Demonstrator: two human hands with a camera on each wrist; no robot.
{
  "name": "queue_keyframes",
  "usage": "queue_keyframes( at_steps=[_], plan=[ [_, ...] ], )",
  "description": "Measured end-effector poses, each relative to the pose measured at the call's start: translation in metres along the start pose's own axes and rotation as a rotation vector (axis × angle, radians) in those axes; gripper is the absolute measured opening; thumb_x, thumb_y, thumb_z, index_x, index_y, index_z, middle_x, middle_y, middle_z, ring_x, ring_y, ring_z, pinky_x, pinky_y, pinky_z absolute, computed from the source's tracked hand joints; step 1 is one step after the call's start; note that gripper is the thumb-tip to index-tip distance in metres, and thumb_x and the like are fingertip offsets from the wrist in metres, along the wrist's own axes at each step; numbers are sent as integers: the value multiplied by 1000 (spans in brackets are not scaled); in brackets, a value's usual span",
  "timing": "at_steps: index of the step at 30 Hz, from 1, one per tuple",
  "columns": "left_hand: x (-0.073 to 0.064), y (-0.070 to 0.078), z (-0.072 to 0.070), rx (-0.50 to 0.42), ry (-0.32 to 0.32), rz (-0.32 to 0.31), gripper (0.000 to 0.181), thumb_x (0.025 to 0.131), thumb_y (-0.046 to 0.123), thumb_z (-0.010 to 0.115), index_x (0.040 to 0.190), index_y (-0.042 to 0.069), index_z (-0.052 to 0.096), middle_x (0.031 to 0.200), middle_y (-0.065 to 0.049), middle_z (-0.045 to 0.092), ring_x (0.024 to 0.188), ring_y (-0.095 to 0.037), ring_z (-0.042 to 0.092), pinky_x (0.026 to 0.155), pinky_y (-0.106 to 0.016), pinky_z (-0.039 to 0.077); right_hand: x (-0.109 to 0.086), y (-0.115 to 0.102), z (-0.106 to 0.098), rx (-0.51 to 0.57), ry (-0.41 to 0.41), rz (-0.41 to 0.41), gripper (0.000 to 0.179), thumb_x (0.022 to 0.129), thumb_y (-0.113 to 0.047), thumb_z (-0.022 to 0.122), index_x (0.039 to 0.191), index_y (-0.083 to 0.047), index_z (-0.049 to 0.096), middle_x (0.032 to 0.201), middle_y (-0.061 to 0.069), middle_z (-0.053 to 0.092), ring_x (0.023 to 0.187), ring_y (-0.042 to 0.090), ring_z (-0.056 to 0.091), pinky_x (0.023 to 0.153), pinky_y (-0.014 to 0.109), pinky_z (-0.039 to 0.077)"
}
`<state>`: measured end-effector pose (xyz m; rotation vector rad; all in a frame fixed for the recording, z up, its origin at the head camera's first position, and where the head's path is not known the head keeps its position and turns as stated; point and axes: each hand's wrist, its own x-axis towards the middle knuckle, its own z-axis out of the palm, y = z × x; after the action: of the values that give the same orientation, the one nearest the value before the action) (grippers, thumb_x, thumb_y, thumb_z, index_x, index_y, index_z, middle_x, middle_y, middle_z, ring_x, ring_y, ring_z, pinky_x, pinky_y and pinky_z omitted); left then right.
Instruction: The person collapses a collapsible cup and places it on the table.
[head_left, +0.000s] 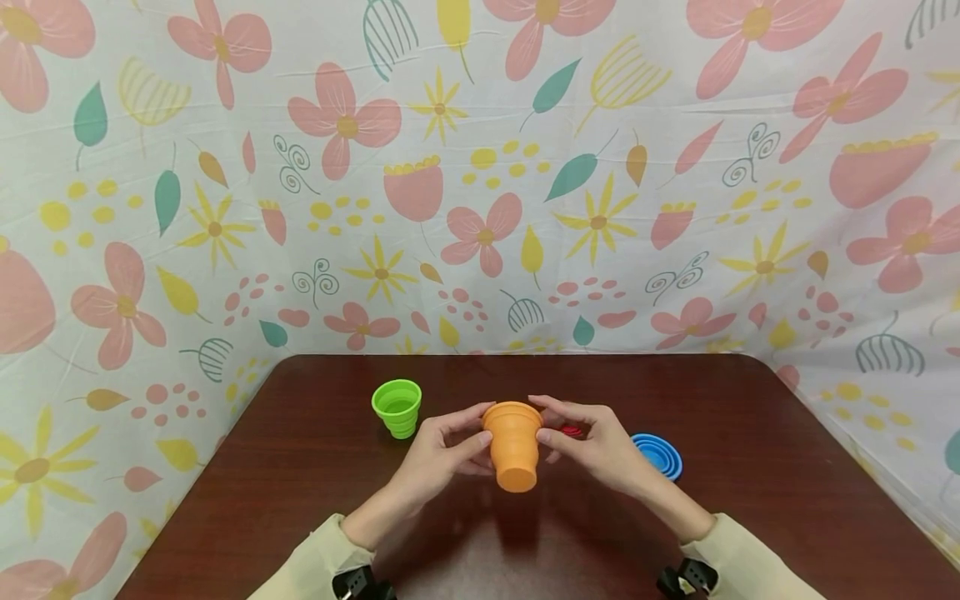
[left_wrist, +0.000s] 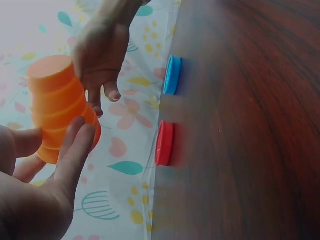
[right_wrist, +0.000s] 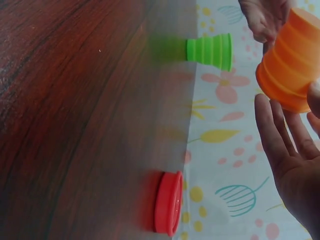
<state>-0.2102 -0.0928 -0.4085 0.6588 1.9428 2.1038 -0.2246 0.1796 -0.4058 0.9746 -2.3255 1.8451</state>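
Observation:
An extended orange collapsible cup (head_left: 514,442) is held up above the table between the two hands, its rim at the top and its base tilted toward me in the head view. My left hand (head_left: 442,450) grips its left side, thumb on the ridged wall and fingers near the rim. On the other side my right hand (head_left: 600,442) pinches the wall near the rim with thumb and fingers. The left wrist view shows the stepped rings of the orange cup (left_wrist: 57,105) fully drawn out. Its inside is hidden.
An extended green cup (head_left: 397,407) stands on the dark wooden table (head_left: 300,500), left of the hands. A flattened blue cup (head_left: 658,456) lies to the right. Mostly behind the right hand is a flattened red cup (right_wrist: 168,202). Floral cloth (head_left: 480,167) hangs behind the table.

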Motion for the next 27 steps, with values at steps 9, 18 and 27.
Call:
queue_keyframes(
  at_steps=[9,18,27],
  plan=[
    [0,1,2,71,46,17,42,104,14,69,144,2,64,120,-17,71,100,-25,74,94,-62,55,-2,-3,0,16,-50,71,44,103,-9,70,145,-1,62,118,21,71,82,42,72,73,48,64],
    [0,1,2,22,12,8,42,105,14,68,141,-8,61,122,-20,70,95,-26,76,92,-63,55,-2,-3,1,72,-95,65,42,106,-7,64,147,1,59,92,21,70,74,37,72,69,54,63],
    [1,3,5,16,19,16,45,106,10,65,149,0,58,132,-21,68,93,-24,76,92,-62,56,-1,-4,2,127,-89,79,43,106,-7,63,147,4,57,87,24,69,69,38,71,65,56,63]
  ],
)
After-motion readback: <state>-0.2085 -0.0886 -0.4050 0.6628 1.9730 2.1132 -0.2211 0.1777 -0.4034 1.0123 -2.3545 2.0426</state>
